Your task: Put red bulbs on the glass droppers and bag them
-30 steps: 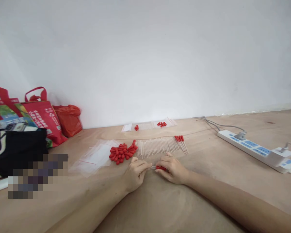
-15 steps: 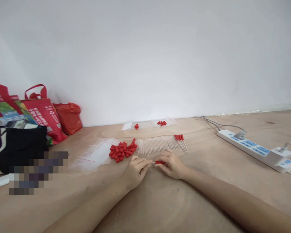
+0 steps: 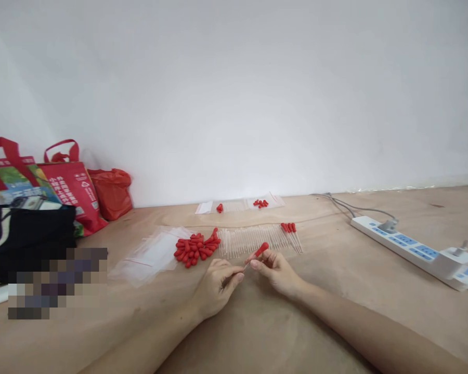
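Observation:
My left hand [image 3: 219, 283] is closed in a pinch on the thin clear tube of a dropper. At the dropper's other end a red rubber bulb [image 3: 262, 249] points up and to the right. My right hand [image 3: 276, 270] pinches the dropper just below that bulb, thumb and fingertips together. Beyond my hands lies a row of clear thin tubes [image 3: 249, 240]. Several droppers with red bulbs [image 3: 288, 227] lie at the row's right end. To its left is a pile of loose red rubber bulbs [image 3: 195, 248].
Clear zip bags [image 3: 152, 254] lie left of the pile. Near the wall are more bags with red bulbs [image 3: 261, 203] and tubes. A white power strip [image 3: 409, 246] with cables is at the right. Shopping bags [image 3: 74, 192] and a black striped cloth item [image 3: 31, 236] stand left.
The dropper has tilted, its red bulb end now raised. My right fingers have moved off most of the bulb to just below it. The view has shifted slightly.

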A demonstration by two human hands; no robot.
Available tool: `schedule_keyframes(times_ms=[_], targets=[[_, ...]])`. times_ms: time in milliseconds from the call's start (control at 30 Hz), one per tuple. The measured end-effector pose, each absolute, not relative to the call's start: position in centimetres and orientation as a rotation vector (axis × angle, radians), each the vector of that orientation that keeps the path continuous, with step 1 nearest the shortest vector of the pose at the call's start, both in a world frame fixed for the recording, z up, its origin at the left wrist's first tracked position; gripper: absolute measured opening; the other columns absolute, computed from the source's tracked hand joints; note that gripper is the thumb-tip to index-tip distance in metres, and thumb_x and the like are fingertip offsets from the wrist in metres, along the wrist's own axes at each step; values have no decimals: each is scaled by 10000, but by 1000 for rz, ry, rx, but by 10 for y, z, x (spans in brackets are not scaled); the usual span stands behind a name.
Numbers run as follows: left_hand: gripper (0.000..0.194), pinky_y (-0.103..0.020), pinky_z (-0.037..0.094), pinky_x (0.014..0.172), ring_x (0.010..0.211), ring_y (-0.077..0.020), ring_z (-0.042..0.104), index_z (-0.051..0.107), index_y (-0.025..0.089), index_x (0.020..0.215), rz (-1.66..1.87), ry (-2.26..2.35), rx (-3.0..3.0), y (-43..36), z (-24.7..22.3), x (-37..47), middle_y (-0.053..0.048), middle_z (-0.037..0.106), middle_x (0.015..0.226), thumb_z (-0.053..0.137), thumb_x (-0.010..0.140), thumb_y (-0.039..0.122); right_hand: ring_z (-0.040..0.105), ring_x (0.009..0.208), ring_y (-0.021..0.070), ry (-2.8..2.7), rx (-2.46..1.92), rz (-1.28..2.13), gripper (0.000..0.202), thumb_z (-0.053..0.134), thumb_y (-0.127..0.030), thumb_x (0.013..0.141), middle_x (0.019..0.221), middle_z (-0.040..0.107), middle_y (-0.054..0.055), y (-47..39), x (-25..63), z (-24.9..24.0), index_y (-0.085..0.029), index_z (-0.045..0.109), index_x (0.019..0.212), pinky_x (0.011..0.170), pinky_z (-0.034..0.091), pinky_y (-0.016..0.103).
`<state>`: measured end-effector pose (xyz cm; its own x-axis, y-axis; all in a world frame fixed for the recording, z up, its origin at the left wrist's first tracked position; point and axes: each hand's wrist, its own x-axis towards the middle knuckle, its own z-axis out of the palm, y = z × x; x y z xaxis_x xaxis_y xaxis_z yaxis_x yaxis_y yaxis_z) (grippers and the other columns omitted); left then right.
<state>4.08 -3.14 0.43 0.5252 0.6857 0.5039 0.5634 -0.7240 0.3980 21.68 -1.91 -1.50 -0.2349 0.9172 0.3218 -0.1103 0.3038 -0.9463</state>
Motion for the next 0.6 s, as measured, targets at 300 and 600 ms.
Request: schedule_keyframes(times_ms=[300,600], targets=[[167,-329,418,776,835,-183,554,607,180,911,852,1026,2570,-30,6,38,-53,637,884,524,776,233,478,549,121,-1233,-1186,608,274,444,-415,737,590,524,1,45,321,5,-166,558,753,551,377,237],[148,-332,406,770,814,-180,537,624,188,863,756,1033,2595,-27,4,39,-43,625,866,504,779,201,489,567,135,-1822,-1838,40,261,330,-200,774,610,584,70,62,347,-21,-155,512,592,523,274,219]])
